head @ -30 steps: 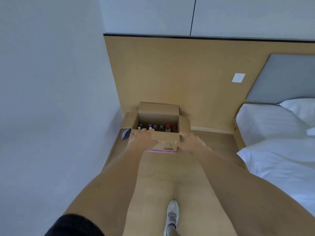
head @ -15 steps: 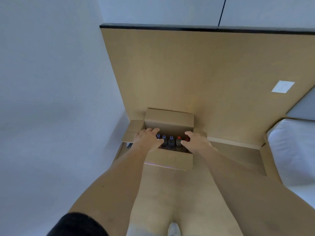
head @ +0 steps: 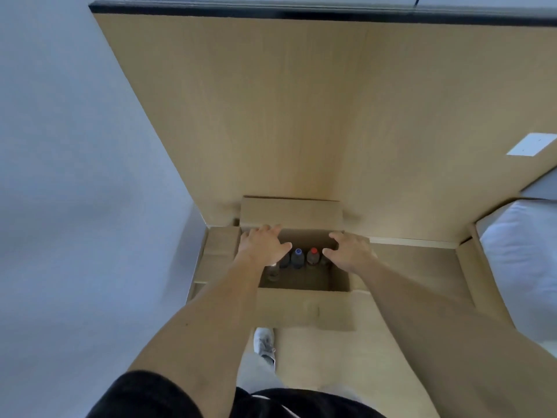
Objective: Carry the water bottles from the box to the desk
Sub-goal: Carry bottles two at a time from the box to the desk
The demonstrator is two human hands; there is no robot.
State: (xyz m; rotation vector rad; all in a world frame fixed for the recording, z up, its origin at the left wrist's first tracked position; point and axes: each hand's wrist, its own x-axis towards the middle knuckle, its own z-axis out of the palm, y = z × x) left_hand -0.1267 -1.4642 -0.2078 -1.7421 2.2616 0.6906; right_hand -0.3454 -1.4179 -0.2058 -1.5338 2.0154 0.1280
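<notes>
An open cardboard box [head: 304,309] stands on the wooden floor against a wood-panelled wall, its flaps folded out. Several bottles stand along the far side inside it; one has a blue cap [head: 297,258], one a red cap [head: 313,256], and another [head: 273,273] shows under my left wrist. My left hand [head: 262,245] hovers over the box's left part with fingers spread, hiding some bottles. My right hand [head: 349,251] reaches in at the right, fingers apart, beside the red-capped bottle. Neither hand holds anything. No desk is in view.
A grey wall [head: 75,191] runs close along the left of the box. A bed with white bedding [head: 524,254] lies at the right. The wood panel [head: 301,116] rises right behind the box. My white shoe [head: 264,342] is on the floor just before the box.
I have leaned in closer over the box. Both hands moved from the box's front flap to above the bottles inside, fingers spreading.
</notes>
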